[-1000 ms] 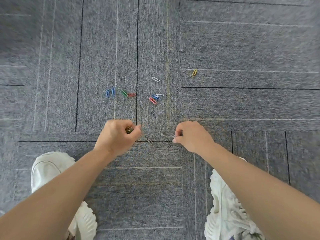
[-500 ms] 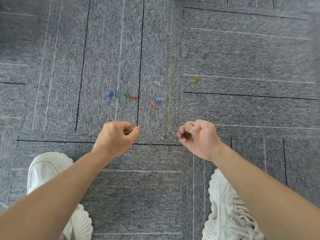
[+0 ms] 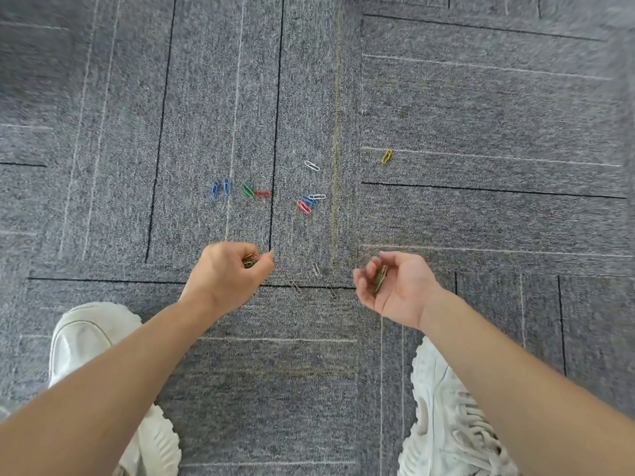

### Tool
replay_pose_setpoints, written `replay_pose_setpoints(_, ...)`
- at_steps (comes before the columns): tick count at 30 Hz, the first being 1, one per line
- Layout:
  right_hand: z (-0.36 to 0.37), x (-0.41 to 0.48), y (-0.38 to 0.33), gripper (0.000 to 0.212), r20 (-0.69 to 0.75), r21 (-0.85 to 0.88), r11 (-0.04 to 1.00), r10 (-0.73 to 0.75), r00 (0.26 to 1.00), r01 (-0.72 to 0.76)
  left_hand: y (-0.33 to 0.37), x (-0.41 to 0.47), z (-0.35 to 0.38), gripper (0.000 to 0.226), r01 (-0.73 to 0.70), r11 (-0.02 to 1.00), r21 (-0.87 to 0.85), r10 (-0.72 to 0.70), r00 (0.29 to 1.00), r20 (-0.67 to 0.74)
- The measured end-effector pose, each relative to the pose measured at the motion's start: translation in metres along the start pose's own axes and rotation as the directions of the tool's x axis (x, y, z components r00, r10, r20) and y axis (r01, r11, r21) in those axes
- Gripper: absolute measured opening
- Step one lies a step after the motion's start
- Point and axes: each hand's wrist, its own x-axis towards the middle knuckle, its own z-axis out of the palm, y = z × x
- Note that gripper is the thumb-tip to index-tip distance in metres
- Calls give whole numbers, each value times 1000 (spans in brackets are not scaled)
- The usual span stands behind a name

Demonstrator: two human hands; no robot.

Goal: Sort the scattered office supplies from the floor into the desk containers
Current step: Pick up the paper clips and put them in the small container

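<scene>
Grey carpet (image 3: 481, 97) (clip-strewn): left grip (image 3: 228, 273) and right grip (image 3: 395, 286) each curl around paper clips (image 3: 249, 261).

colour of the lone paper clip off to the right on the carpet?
Yellow. The lone paper clip shows best in the head view, the only one.

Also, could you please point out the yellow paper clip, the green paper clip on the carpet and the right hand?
yellow paper clip (image 3: 386, 155), head view, middle of its loops.
green paper clip (image 3: 247, 190), head view, middle of its loops.
right hand (image 3: 402, 290), head view, on the palm.
</scene>
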Motion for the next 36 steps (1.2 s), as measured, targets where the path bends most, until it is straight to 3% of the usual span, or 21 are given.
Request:
replay_pose_setpoints(3, -2, 4, 4, 28, -14, -197, 980, -41, 999, 37, 0, 1, 1, 49, 6, 1000, -13, -6, 1000, -19)
replay_pose_setpoints(5, 6, 6, 9, 28, -12, -461, 877, -157, 988, 134, 1, 1, 1, 49, 9, 1000, -18, -9, 1000, -24)
replay_pose_setpoints(6, 13, 6, 14, 29, 17, -646, 738, -241, 970, 195, 0, 1, 1, 48, 6, 1000, -16, -7, 1000, -25)
replay_pose_setpoints(8, 30, 7, 25, 31, 156, -929, 250, -403, 902, 273, 0, 1, 1, 48, -5, 1000, -11, 5, 1000, -19)
replay_pose_setpoints(9, 38, 9, 31, 31, 236, -963, 10, -456, 858, 270, -1, 1, 1, 48, -11, 1000, -12, 10, 1000, -13)
replay_pose_setpoints(10, 47, 12, 36, 31, 280, -960, -160, -494, 823, 231, -2, 1, 0, 48, -13, 1000, -18, 13, 1000, -7)
replay_pose_setpoints(11, 54, 15, 41, 31, 281, -951, -263, -527, 802, 161, -4, 1, 0, 48, -14, 999, -29, 14, 1000, 0)
replay_pose_setpoints(13, 62, 25, 46, 31, 240, -940, -339, -572, 784, 41, -6, 0, -1, 47, -10, 999, -50, 11, 1000, 9)
replay_pose_setpoints(15, 62, 35, 44, 32, 198, -962, -268, -548, 813, 53, -8, 0, -3, 47, -7, 998, -58, 7, 1000, 7)
replay_pose_setpoints(17, 59, 37, 37, 34, 197, -979, -131, -449, 871, 154, -9, 0, -5, 49, -3, 999, -48, 3, 1000, -7)
replay_pose_setpoints(19, 56, 27, 26, 28, 197, -934, 218, -344, 918, 282, -10, -1, -6, 48, -5, 999, -52, 4, 1000, -2)
replay_pose_setpoints(21, 46, 15, 14, 25, 227, -703, 637, -221, 948, 317, -13, -2, -7, 47, -1, 998, -70, 2, 1000, 13)
replay_pose_setpoints(22, 38, 10, 9, 23, 251, -569, 770, -171, 953, 288, -14, -2, -7, 46, 3, 997, -76, -2, 1000, 17)
replay_pose_setpoints(24, 23, 3, 4, 18, 264, -407, 883, -131, 956, 233, -16, -2, -8, 45, 13, 997, -82, -12, 1000, 19)
replay_pose_setpoints(27, 8, 2, 4, 12, 225, -383, 902, -120, 967, 201, -14, -3, -8, 45, 17, 997, -69, -17, 1000, 7)
replay_pose_setpoints(28, 6, 3, 6, 9, 200, -487, 848, -124, 972, 209, -14, -3, -8, 45, 14, 998, -65, -14, 1000, 8)
replay_pose_setpoints(29, 6, 4, 10, 11, 165, -668, 707, -162, 973, 231, -14, -3, -8, 46, 10, 998, -61, -9, 1000, 11)
replay_pose_setpoints(31, 8, 7, 21, 25, 152, -963, 171, -297, 943, 209, -16, -1, -7, 47, 6, 999, -44, -6, 1000, 12)
replay_pose_setpoints(32, 10, 8, 27, 28, 181, -983, -76, -357, 916, 164, -17, -1, -6, 49, 9, 999, -32, -9, 1000, 9)
replay_pose_setpoints(33, 14, 9, 34, 30, 210, -966, -224, -405, 890, 127, -17, 0, -6, 49, 13, 1000, -25, -12, 1000, 8)
replay_pose_setpoints(36, 24, 15, 44, 32, 266, -931, -354, -489, 831, 90, -17, 1, -5, 50, 21, 999, -32, -20, 1000, 13)
